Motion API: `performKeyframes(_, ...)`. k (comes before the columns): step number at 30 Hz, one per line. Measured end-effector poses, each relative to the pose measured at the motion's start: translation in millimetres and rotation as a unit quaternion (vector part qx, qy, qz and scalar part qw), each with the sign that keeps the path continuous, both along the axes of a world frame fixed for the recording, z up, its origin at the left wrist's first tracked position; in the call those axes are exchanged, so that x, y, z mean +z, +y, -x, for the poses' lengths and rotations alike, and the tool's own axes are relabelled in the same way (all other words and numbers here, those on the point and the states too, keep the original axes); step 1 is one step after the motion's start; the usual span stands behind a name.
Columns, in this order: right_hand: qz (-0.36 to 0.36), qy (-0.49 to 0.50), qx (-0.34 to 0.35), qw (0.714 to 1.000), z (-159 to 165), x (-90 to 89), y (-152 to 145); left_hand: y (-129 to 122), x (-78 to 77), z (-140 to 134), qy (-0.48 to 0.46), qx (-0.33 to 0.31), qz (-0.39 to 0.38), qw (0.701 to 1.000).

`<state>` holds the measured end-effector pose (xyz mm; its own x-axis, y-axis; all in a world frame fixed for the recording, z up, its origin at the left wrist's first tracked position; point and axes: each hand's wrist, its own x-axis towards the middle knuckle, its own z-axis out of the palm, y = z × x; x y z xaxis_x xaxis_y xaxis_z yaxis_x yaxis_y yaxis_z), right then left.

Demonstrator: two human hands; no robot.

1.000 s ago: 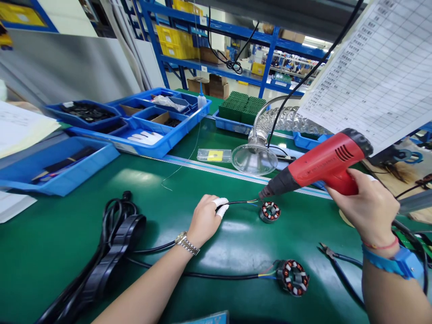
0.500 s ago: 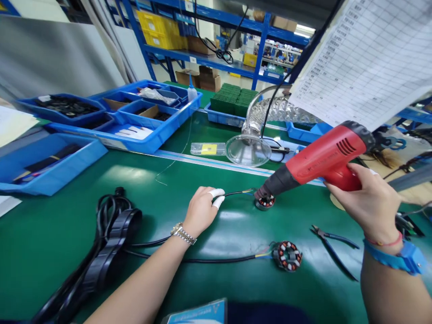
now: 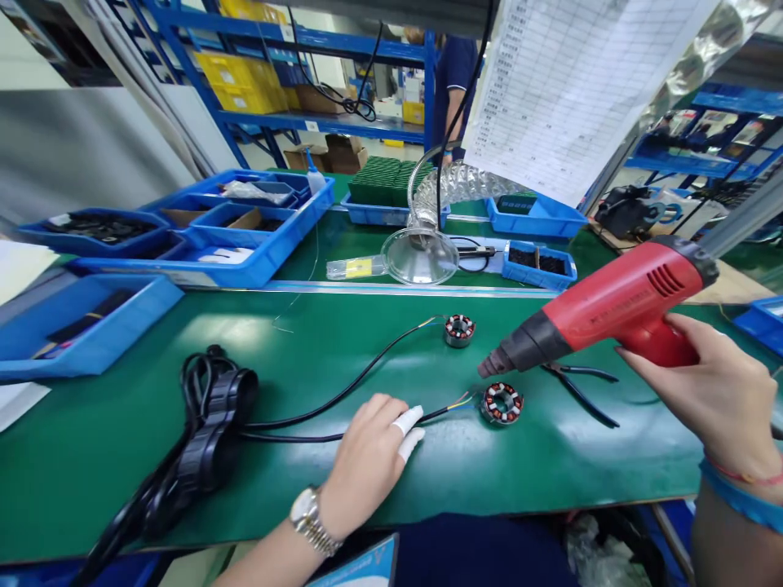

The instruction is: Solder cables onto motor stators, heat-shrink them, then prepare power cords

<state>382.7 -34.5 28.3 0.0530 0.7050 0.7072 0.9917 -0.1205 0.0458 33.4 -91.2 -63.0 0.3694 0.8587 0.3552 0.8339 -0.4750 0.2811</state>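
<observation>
My right hand is wrapped round the handle of a red heat gun, its dark nozzle pointing down and left, just above the nearer stator. White finger cots cover two fingertips of my left hand, which pinches the nearer black cable close to its stripped end. Thin coloured wires run from there towards that stator. Farther back lies a second stator, with its own cable loose on the green bench. Diagonal cutters lie partly behind the heat gun.
A bundle of black cables rests at left. Blue bins line the back left, beside a funnel-shaped extractor hood. A paper sheet hangs at upper right. Someone in dark clothing stands beyond the shelves.
My left hand has let go of the farther stator's cable and moved nearer to hold the other one. The heat gun has left the farther stator for the nearer one. The view has shifted.
</observation>
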Motion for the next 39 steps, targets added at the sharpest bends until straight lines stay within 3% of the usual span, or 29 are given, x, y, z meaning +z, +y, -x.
performKeyframes(3, 0.008, -0.008, 0.009, 1.000, 1.0, -1.0, -4.9, -2.3, -20.4, -10.7, 0.043, 0.040, 0.004, 0.998)
performKeyframes(6, 0.003, -0.013, 0.013, 1.000, 2.5, -2.1, -6.8, 0.7, -26.5, -12.6, 0.056, 0.057, -0.003, 0.997)
performKeyframes(18, -0.001, 0.026, 0.035, 0.999, 8.4, -19.7, 1.5, 6.9, 1.6, 1.3, 0.074, 0.110, -0.116, 0.984)
performKeyframes(39, 0.000, 0.004, 0.028, 1.000, 3.5, -22.0, 5.9, 6.7, 3.5, -0.3, 0.075, 0.105, -0.110, 0.986)
